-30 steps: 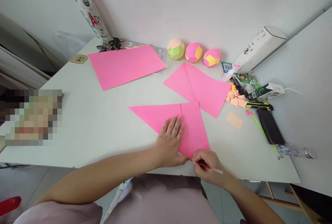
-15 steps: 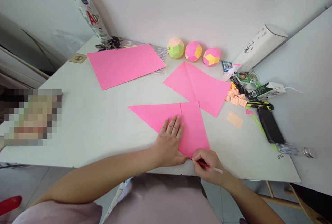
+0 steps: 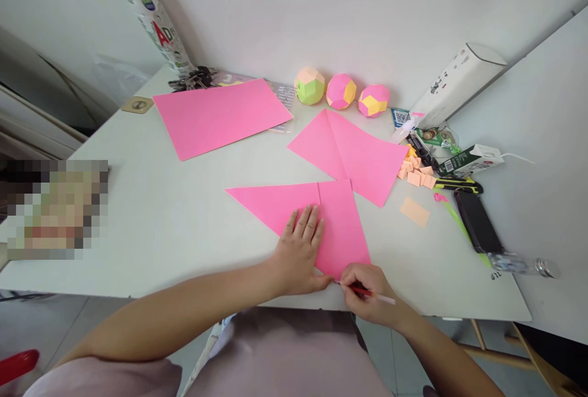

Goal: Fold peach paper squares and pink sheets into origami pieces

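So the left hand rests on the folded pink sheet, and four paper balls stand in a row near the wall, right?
Not quite: the head view shows three paper balls in a row near the wall, not four. The left hand does rest on the folded pink sheet.

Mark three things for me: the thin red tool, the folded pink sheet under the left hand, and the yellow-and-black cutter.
Thin red tool (image 3: pixel 364 292): head view, on its red shaft.
Folded pink sheet (image 3: pixel 343 225): head view, right-hand part.
Yellow-and-black cutter (image 3: pixel 459 185): head view, mid-body.
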Demonstrator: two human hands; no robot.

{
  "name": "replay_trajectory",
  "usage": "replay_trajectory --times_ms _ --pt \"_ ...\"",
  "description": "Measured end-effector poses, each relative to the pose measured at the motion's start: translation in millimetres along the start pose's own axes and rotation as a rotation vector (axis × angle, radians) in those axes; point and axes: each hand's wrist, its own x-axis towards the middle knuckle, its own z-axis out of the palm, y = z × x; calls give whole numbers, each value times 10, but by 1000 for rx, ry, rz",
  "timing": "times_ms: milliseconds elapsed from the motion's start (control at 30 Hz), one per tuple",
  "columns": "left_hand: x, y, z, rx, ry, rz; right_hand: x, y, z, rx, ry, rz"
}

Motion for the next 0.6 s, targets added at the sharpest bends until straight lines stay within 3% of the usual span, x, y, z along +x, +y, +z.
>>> replay_trajectory --times_ms 167,267,400,433,500,600 --pt "-23 -41 2 4 9 43 -20 63 -151 109 92 -13" --pt "-78 -91 -23 20 -12 87 -9 200 -451 -115 287 -36" --pt "-219 -192 -79 44 -39 168 35 448 -1000 -583 559 90" --pt "-266 -222 -93 42 -51 196 50 504 -1117 -759 563 89" --pt "-367 -286 -122 31 -71 244 84 592 -1285 -1014 400 122" --pt "-502 -366 -177 13 -73 274 132 661 -1373 -1143 236 168"
